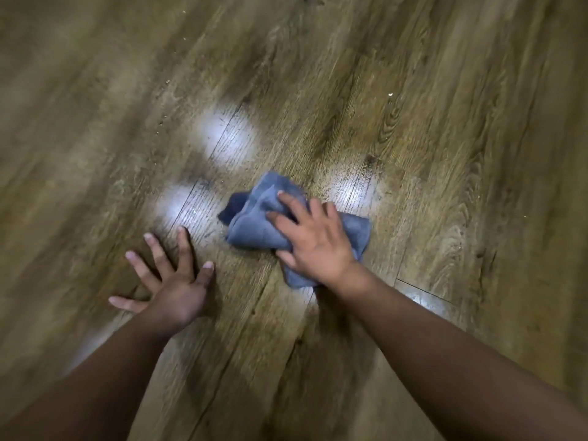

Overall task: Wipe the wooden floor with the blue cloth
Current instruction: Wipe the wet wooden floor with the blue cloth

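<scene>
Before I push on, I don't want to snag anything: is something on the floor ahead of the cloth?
Nothing large: ahead of the blue cloth under the right hand, the wooden floor shows only small pale specks.

Two hands — left hand [171,281], right hand [313,238] — one blue cloth [254,230], one wooden floor [413,122].

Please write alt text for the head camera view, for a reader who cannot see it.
A person's right hand presses a bunched blue cloth onto a wooden floor. The left hand rests flat beside it, fingers spread, apart from the cloth.
</scene>
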Available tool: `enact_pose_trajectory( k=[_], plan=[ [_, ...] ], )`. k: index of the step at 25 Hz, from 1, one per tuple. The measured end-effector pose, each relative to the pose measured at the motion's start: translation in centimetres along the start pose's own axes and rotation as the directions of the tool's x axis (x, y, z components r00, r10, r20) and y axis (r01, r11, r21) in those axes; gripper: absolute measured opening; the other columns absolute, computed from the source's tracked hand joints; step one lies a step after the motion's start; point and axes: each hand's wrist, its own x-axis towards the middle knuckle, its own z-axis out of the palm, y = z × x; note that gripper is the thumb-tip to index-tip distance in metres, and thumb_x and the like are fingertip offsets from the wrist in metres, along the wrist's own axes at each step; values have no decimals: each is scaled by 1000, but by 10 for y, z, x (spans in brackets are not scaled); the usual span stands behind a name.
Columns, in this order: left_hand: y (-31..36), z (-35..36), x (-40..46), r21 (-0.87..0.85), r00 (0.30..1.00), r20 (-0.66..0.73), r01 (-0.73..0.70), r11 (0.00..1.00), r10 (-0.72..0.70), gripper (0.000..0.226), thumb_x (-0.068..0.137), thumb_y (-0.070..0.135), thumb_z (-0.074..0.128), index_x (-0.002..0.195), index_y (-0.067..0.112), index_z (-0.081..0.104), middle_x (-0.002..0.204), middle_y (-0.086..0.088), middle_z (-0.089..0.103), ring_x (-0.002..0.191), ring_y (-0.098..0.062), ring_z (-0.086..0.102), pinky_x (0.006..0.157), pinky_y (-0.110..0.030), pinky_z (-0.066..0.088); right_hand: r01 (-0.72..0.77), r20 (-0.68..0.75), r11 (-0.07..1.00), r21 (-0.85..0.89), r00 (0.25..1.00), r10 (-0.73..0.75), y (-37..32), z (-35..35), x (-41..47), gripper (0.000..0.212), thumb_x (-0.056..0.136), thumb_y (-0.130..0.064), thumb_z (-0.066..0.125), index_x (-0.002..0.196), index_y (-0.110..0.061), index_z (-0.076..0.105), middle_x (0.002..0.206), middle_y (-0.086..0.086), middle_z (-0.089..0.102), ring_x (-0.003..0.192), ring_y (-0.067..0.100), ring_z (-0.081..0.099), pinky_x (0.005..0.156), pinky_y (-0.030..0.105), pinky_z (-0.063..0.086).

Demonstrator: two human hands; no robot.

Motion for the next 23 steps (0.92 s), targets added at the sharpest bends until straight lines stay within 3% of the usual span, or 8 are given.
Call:
enact_pose_trajectory(
  k=[4, 6, 8, 11, 13, 15, 17, 23],
  plan=[
    [-1, 1, -1, -15, 1000, 5, -9, 1000, 9, 70, 99, 65, 29, 149, 57, -20, 158, 11, -41, 147, -25, -37, 106, -79, -9, -375, -33, 927, 16, 926, 375, 22, 1, 44, 60, 74, -56, 66, 127, -29, 54, 146, 4, 43, 106, 32, 48, 86, 47, 37],
    [-5, 5, -2, 48, 989, -144, -25, 999, 32, 71, 98, 63, 38, 157, 49, 2, 167, 0, -18, 153, -31, -18, 108, -79, -5, -366, -77, 931, 3, 928, 365, 26, 4, 50, 60, 72, -57, 66, 125, -30, 55, 143, 4, 45, 104, 32, 48, 85, 47, 37],
    [-2, -5, 10, 108, 936, -326, -101, 989, 131, 55, 95, 55, 53, 142, 28, 45, 154, -19, 26, 144, -41, 19, 111, -77, 5, -329, -90, 944, 21, 940, 330, 36, 5, 54, 61, 71, -58, 64, 125, -31, 55, 140, 4, 48, 102, 31, 50, 85, 46, 38],
    [29, -32, 56, 236, 802, -432, -341, 910, 412, 43, 96, 54, 50, 126, 23, 56, 143, -15, 39, 137, -35, 29, 111, -73, 10, -301, -120, 952, 55, 944, 306, 55, 5, 70, 62, 71, -59, 61, 126, -32, 56, 139, 3, 49, 102, 30, 51, 87, 45, 39],
    [64, -53, 89, 270, 809, -371, -376, 886, 456, 66, 92, 76, 34, 145, 38, 37, 163, -7, 16, 151, -27, 8, 111, -74, 1, -299, -114, 954, 40, 947, 301, 64, 4, 81, 62, 72, -59, 59, 127, -32, 56, 140, 3, 48, 103, 30, 51, 88, 46, 40],
    [88, -72, 113, 185, 929, -241, -239, 953, 279, 107, 67, 101, 32, 154, 50, -3, 165, 4, -28, 151, -23, -26, 104, -79, -11, -302, -97, 951, 61, 947, 307, 77, 1, 93, 61, 72, -58, 59, 128, -32, 56, 140, 3, 48, 104, 30, 52, 88, 46, 40],
    [103, -93, 128, 80, 991, -74, -107, 991, 113, 138, 37, 110, 37, 144, 56, -30, 152, 11, -49, 144, -22, -42, 99, -82, -15, -315, -85, 946, 75, 943, 321, 90, 1, 108, 62, 73, -58, 58, 128, -32, 56, 140, 3, 48, 104, 30, 52, 88, 46, 40],
    [110, -112, 131, 16, 989, 139, -62, 998, 59, 145, 15, 109, 45, 113, 64, -52, 131, 17, -66, 131, -21, -55, 98, -82, -15, -315, -109, 947, 65, 941, 320, 107, 3, 123, 63, 72, -61, 51, 127, -31, 56, 138, 4, 50, 100, 29, 51, 87, 46, 40]
  ],
)
